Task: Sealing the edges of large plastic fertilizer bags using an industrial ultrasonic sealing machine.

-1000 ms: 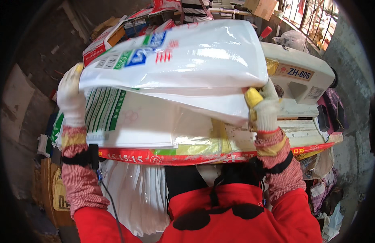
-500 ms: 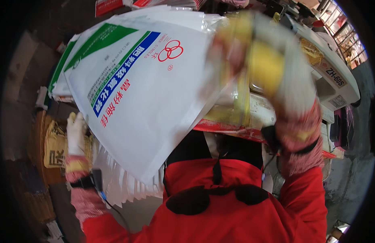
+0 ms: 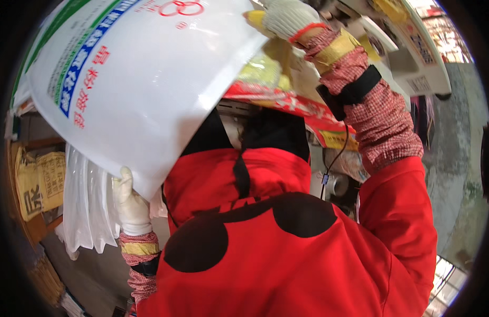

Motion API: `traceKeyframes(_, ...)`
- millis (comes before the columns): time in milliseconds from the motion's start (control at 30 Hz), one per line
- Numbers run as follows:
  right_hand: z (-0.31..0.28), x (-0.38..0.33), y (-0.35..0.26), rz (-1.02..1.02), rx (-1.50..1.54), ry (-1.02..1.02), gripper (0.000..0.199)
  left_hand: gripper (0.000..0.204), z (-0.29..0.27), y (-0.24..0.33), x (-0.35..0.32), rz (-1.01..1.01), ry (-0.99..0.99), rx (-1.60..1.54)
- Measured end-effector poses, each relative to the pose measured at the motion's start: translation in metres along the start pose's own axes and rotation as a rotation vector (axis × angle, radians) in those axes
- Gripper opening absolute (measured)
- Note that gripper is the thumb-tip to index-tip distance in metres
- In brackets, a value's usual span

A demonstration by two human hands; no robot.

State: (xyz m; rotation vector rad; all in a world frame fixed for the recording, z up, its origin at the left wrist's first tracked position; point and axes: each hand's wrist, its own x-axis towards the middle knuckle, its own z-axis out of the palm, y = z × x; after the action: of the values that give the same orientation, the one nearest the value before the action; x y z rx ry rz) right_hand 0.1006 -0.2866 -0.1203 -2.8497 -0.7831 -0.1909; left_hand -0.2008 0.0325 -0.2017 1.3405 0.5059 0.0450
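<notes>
A large white woven sack (image 3: 160,100), printed in green, blue and red, slants across the left half of the head view. My left hand (image 3: 132,206), in a white glove, grips its lower edge with the thumb in front; the other fingers are mostly hidden. At the sack's upper right edge, my right hand (image 3: 289,20) in a white glove with yellow fingertips pinches the sack. Behind and below the sack, more sacks with clear plastic liners (image 3: 88,206) hang down in folds beside my left hand.
A cream-coloured machine (image 3: 413,58) stands at the upper right, near my right forearm. Red and yellow packaging (image 3: 286,100) lies on the surface before my lap. On the left, a yellow printed sack (image 3: 43,182) rests against a brown wooden edge (image 3: 35,230).
My left hand has come inward from beside the stack to the sack's lower edge. My right hand, blurred before, is now at the sack's upper right edge. The whole view has shifted.
</notes>
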Motion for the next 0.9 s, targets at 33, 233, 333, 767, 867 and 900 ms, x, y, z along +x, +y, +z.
traceKeyframes(33, -0.001, -0.010, -0.001, -0.082, 0.098, 0.172, 0.039, 0.051, 0.002, 0.001, 0.000, 0.081, 0.010, 0.077)
traceKeyframes(233, 0.010, -0.023, -0.016, -0.187, 0.247, 0.155, 0.049, 0.030, -0.012, 0.070, -0.002, 0.374, 0.215, 0.326)
traceKeyframes(333, -0.002, 0.013, -0.041, -0.118, 0.628, -0.069, 0.042, 0.027, -0.065, 0.130, -0.014, 0.494, 0.334, 0.471)
traceKeyframes(767, 0.087, 0.160, -0.382, -0.484, -0.210, -0.435, 0.040, 0.030, -0.262, 0.046, -0.084, 0.384, 0.819, -0.019)
traceKeyframes(867, 0.098, 0.174, -0.403, -0.598, 0.023, -0.246, 0.035, 0.030, -0.306, 0.057, -0.111, 0.316, 0.712, 1.490)
traceKeyframes(900, 0.100, 0.180, -0.410, -0.675, 0.057, -0.183, 0.033, 0.032, -0.318, 0.065, -0.122, 0.555, 0.617, 1.991)
